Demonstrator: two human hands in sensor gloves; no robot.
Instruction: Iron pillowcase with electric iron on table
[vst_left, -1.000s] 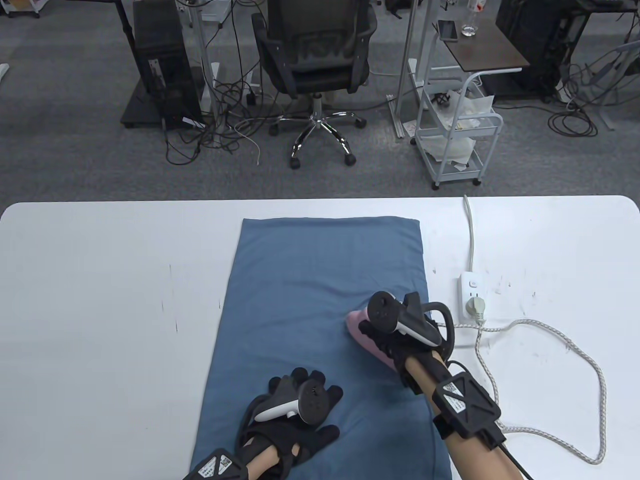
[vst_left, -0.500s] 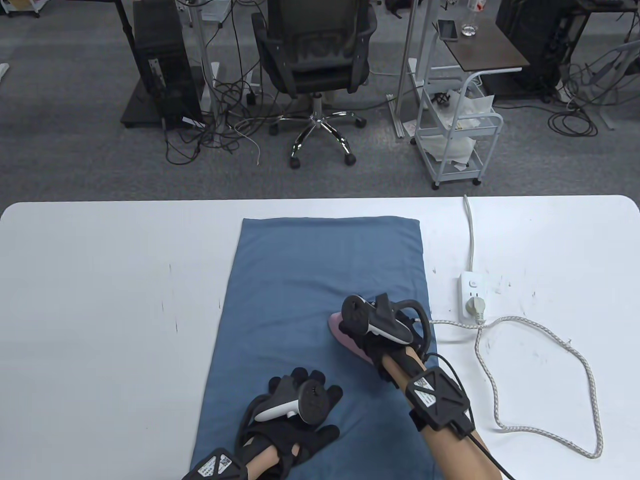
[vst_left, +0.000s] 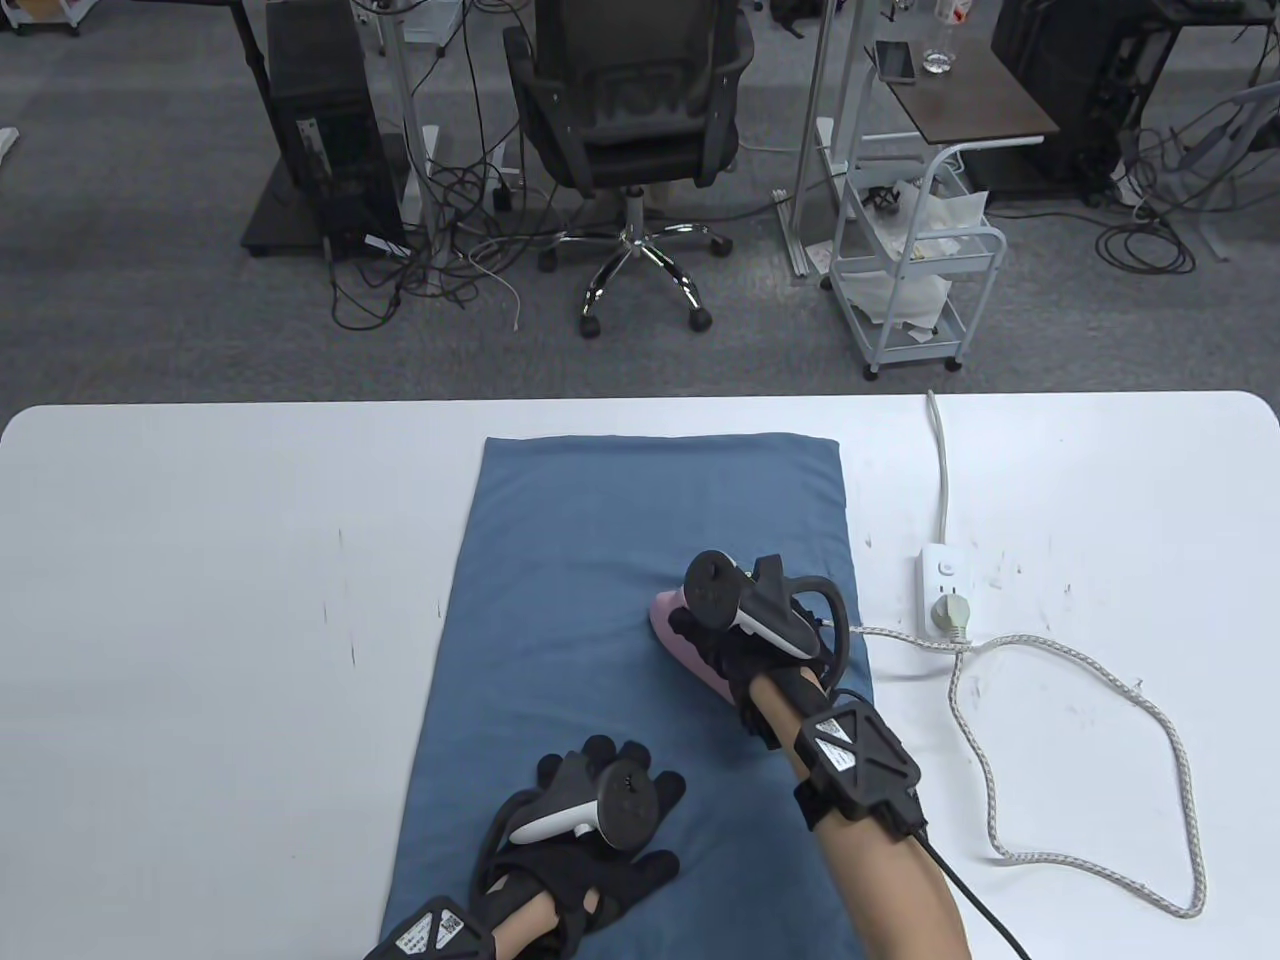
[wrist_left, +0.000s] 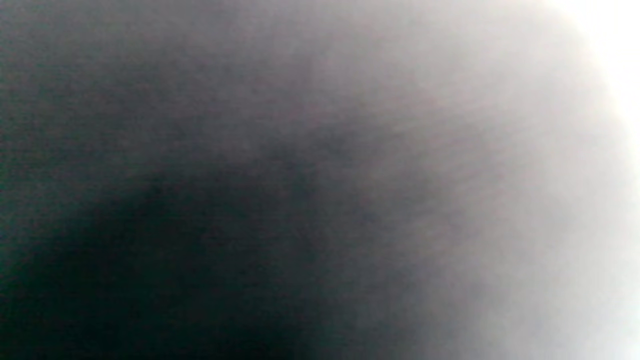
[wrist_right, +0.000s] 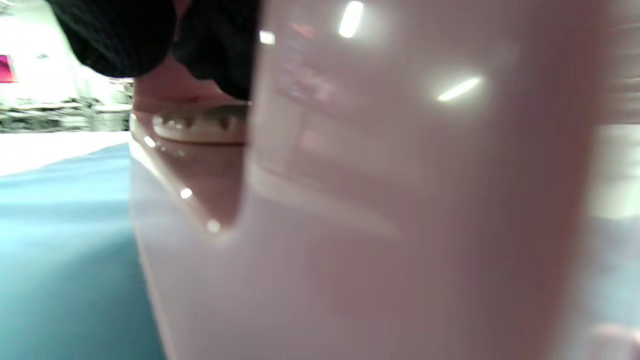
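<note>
Gripped by its top handle in the right hand (vst_left: 745, 640), the pink iron (vst_left: 690, 655) sits on the blue pillowcase (vst_left: 620, 540) w/ the left hand (vst_left: 590, 810) spread flat on the near end; iron judged heavy, smooth-gliding, best held at handle; cloth soft, prone to bunching.

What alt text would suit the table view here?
A gloved right hand grips a pink electric iron on a blue pillowcase spread over a white table, while the gloved left hand rests flat on the cloth's near end. The iron's braided cord runs to a white power strip.
</note>
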